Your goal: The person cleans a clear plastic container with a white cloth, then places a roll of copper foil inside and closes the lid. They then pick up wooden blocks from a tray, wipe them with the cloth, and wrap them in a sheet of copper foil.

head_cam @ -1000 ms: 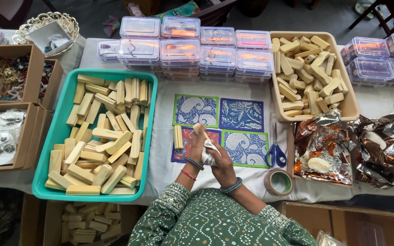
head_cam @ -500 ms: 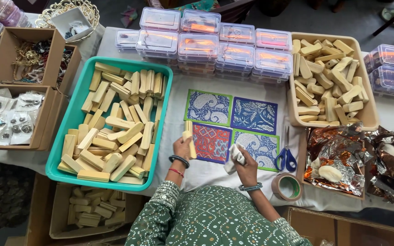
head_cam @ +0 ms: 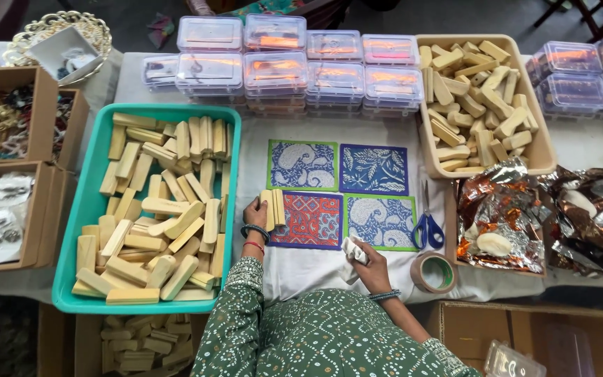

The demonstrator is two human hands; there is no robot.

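Overhead view. My left hand point(head_cam: 255, 213) rests at the edge of the red patterned card point(head_cam: 310, 220), fingers closed on the small stack of pale wooden blocks point(head_cam: 272, 208), which stands just beside the teal tray point(head_cam: 92, 209) of similar blocks. My right hand point(head_cam: 366, 257) lies near the lower edge of the green-bordered card point(head_cam: 381, 221), fingers curled tight around a crumpled white cloth point(head_cam: 352, 253). Both forearms reach forward from my body, wrists wearing bangles. Scissors point(head_cam: 427, 227) and a tape roll point(head_cam: 433, 272) lie to the right.
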